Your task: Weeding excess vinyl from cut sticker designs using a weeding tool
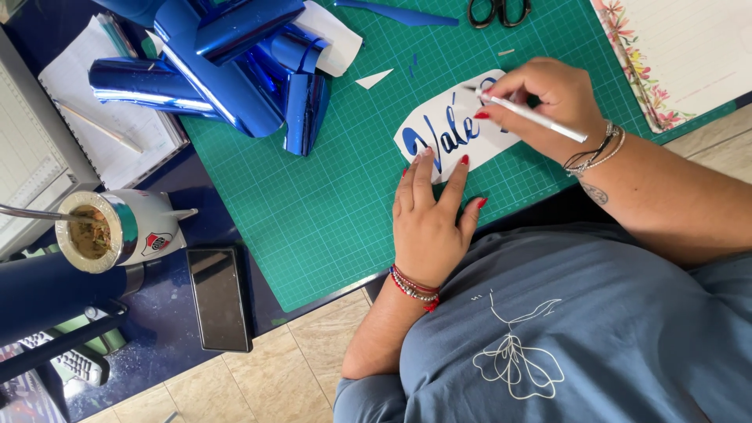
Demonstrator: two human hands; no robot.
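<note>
Left hand (pixel 427 210) on white decal sheet (pixel 450 129), right hand (pixel 544 98) above.

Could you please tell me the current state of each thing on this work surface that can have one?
Left hand: flat, fingers spread, pressing the white sheet down.
Right hand: closed around a thin white tool.
White tool: held slanted, tip on the sheet.
White sheet: lying flat on the green mat, blue lettering on it.
Scissors: lying closed, untouched.
Phone: screen dark.
Blue foil: curled, loosely piled.
Cup: filled, straw in.
</note>
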